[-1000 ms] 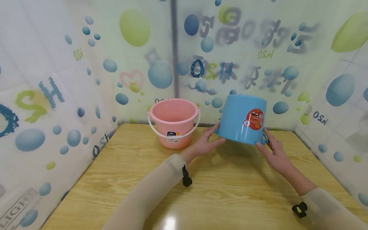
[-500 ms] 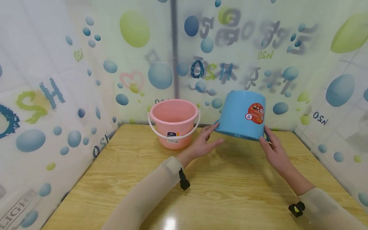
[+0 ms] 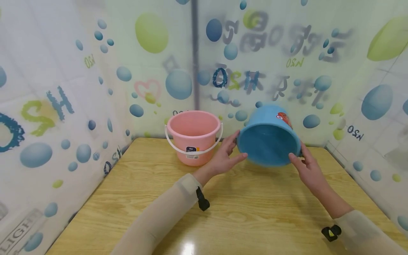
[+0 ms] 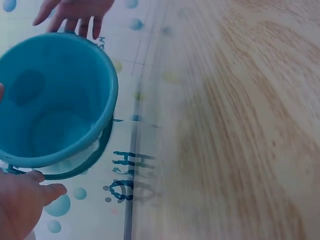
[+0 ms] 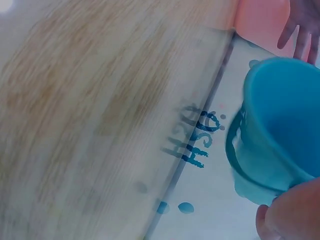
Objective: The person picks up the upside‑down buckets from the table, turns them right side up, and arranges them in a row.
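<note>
Tipped on its side, a blue bucket (image 3: 267,145) is held off the table with its mouth turned toward me. My left hand (image 3: 224,157) grips its left rim, thumb in front and fingers behind. On the opposite side my right hand (image 3: 309,173) holds the rim, its thumb over the edge. The left wrist view shows the bucket's inside and its blue handle (image 4: 75,172) hanging past the rim. In the right wrist view my right hand (image 5: 295,212) is partly cut off. The fingers behind the rim are partly hidden.
A pink bucket (image 3: 192,125) with a white handle (image 3: 192,153) stands upright on the wooden table (image 3: 242,219), just left of my left hand. Patterned curtains or sheets (image 3: 178,42) enclose the table's back and sides.
The blue bucket was bottom up with its red label facing me. It has turned between my hands, so its mouth now faces me. The pink bucket has stayed put.
</note>
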Available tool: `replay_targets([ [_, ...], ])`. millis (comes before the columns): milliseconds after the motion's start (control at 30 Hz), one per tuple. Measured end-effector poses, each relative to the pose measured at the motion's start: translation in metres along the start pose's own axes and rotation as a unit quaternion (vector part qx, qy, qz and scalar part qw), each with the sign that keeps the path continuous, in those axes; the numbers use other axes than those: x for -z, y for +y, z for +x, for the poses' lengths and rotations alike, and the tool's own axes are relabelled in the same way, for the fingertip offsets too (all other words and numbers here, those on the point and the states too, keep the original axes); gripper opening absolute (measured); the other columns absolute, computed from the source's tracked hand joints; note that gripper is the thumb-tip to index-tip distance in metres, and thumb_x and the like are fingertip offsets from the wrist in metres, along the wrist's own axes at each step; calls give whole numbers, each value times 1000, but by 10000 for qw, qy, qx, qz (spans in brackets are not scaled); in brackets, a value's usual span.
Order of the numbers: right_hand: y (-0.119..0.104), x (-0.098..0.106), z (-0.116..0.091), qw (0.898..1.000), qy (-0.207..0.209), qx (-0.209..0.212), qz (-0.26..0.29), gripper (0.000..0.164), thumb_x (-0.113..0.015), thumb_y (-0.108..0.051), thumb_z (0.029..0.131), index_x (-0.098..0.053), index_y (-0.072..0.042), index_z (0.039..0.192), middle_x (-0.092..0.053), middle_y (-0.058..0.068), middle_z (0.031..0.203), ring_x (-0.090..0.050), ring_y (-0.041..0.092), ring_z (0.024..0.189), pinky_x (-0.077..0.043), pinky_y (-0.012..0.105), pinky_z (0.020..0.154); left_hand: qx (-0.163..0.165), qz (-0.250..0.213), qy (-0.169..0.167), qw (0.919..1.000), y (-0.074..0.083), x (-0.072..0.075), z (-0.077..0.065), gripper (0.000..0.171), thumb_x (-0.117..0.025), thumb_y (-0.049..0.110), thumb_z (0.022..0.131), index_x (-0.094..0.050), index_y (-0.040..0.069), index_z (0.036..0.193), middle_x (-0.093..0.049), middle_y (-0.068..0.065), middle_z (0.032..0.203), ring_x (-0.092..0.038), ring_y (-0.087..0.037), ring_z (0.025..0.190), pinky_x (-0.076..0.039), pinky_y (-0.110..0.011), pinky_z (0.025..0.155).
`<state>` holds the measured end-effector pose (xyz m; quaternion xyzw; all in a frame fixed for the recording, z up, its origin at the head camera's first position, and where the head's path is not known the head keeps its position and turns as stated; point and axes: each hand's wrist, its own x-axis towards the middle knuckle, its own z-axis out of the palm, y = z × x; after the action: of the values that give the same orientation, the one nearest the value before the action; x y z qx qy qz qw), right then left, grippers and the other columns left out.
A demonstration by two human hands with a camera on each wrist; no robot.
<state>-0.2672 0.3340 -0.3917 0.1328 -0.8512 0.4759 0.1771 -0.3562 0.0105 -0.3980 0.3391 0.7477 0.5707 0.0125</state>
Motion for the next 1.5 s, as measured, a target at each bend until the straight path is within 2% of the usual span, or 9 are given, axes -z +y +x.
replay_targets([
  [133,-1,0,0,9996,-47,65,253,74,-52,-21,118,-12,-30,179,-29,23,174,-41,6,134,-43,6,93,75,68,35,9999,4,3,0,96,-77,30,105,-15,32,178,-19,-4,184,-36,-37,166,-33,-59,134],
  [400,-7,5,1,9939,-251,-123,1065,92,-56,-12,115,8,-33,177,-1,25,182,-30,58,152,-50,3,96,-193,652,9,9977,12,14,3,107,-87,31,97,-18,30,178,-25,-4,180,-43,-33,156,-41,-59,128],
  [600,-9,6,0,9908,-325,-191,1297,93,-59,-10,113,4,-33,178,1,26,183,-25,60,156,-53,5,96,-365,828,-91,9959,13,18,4,106,-87,26,97,-19,26,178,-30,-9,175,-48,-31,147,-47,-59,121],
  [700,-8,7,0,9921,-379,-187,1179,93,-60,-10,113,1,-33,178,-4,29,182,-34,52,156,-54,6,96,-327,797,-63,9963,12,19,4,103,-87,24,98,-21,24,177,-34,-11,172,-48,-31,145,-46,-62,120],
  [867,-8,11,-1,9939,-505,-146,966,92,-60,-9,113,1,-31,179,-10,34,179,-49,12,143,-54,6,95,-276,836,8,9961,11,21,3,101,-87,27,98,-24,27,177,-38,-10,168,-47,-29,144,-46,-60,119],
  [967,-7,13,-1,9949,-559,-167,817,91,-60,-11,113,0,-27,179,-15,37,177,-51,0,134,-54,6,93,-245,865,52,9959,12,22,3,98,-85,31,98,-25,30,176,-38,-9,169,-45,-28,147,-46,-57,120],
  [1133,-7,11,-3,9929,-688,-197,949,90,-59,-9,113,1,-20,179,-23,41,170,-56,-9,126,-55,7,93,-132,352,-73,9993,13,24,4,96,-81,34,101,-23,29,177,-36,-7,177,-43,-31,160,-44,-56,127],
  [1267,-6,9,-3,9933,-694,-168,907,86,-58,-10,114,-1,-16,179,-28,41,167,-56,-13,124,-54,7,93,66,-259,-212,9994,15,24,4,97,-77,35,100,-19,24,178,-36,-12,179,-46,-38,160,-50,-56,122],
  [1500,-4,10,0,9981,-324,-162,506,80,-58,-12,115,-11,-19,179,-39,31,160,-56,-13,118,-56,8,88,230,-221,-161,9994,19,25,4,92,-77,32,103,-22,26,177,-40,-13,176,-50,-38,157,-53,-55,119],
])
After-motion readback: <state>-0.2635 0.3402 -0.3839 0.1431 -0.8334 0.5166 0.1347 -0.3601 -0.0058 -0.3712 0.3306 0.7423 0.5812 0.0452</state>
